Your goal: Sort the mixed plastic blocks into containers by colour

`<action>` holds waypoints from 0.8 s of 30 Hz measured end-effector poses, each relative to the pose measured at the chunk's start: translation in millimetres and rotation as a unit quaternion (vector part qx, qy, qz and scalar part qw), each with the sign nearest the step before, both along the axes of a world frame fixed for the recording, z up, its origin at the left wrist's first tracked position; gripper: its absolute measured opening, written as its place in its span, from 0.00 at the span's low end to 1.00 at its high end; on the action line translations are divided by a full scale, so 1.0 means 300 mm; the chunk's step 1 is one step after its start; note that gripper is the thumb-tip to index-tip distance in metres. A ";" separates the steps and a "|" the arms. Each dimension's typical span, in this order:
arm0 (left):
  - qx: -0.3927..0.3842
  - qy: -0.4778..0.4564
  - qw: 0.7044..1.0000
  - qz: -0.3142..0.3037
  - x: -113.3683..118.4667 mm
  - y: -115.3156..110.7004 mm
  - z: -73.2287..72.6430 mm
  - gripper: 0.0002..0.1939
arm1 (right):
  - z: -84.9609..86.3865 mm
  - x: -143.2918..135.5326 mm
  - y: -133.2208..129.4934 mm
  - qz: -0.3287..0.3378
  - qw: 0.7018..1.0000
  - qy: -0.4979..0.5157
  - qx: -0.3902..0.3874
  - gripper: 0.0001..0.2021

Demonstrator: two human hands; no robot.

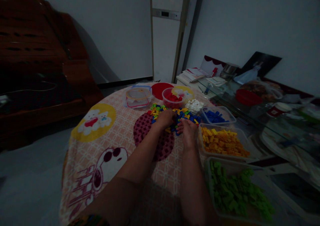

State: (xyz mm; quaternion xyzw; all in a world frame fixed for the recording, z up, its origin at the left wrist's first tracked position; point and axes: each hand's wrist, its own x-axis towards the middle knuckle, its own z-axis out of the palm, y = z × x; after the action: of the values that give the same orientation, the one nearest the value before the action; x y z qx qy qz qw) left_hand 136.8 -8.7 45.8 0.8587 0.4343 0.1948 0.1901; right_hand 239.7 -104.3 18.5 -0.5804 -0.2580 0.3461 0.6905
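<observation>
Two bare hands met over a pile (186, 112) of mixed small blocks on a round, cloth-covered table (130, 126). The left hand (165, 118) arched over the middle of the pile, fingers bent down among the pieces, a pose that seemed suited to picking at single small ones. The right hand (188, 126) lay at the near right edge, fingers half curled toward the left one's. Whether either set of fingers pinched a block could not be told.

Just beyond the fingers stood a clear bowl (172, 104) of red blocks; right of it, white blocks (194, 105) lay heaped. Right of the right fingers came a box of blue blocks (216, 117), then yellow blocks (222, 142), then, nearer the body, green blocks (235, 189). Their walls kept each colour apart, and the curved row presumably kept all within a short reach. Clear containers (137, 96) sat beyond the left fingers, aside from the pile.
</observation>
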 end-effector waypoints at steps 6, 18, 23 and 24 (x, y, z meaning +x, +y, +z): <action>-0.026 -0.097 0.995 -0.017 -0.013 0.035 -0.035 0.10 | -0.005 0.004 0.000 0.004 1.000 -0.003 -0.002 0.13; -0.055 -0.185 0.981 -0.014 -0.072 0.077 0.004 0.02 | -0.006 0.004 0.005 0.001 1.000 0.005 -0.006 0.12; -0.141 -0.351 0.923 0.064 -0.057 0.083 -0.007 0.04 | 0.000 0.004 0.002 0.002 1.000 0.001 -0.008 0.12; -0.162 -0.394 0.901 0.079 -0.048 0.083 -0.010 0.04 | 0.003 0.003 0.002 0.000 1.000 0.001 -0.010 0.12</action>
State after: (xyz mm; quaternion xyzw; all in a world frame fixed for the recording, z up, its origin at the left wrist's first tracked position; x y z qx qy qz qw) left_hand 122.4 16.1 42.7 0.6318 0.4157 0.4587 0.4664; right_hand 240.7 -103.8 19.3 -0.5871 -0.2539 0.3497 0.6845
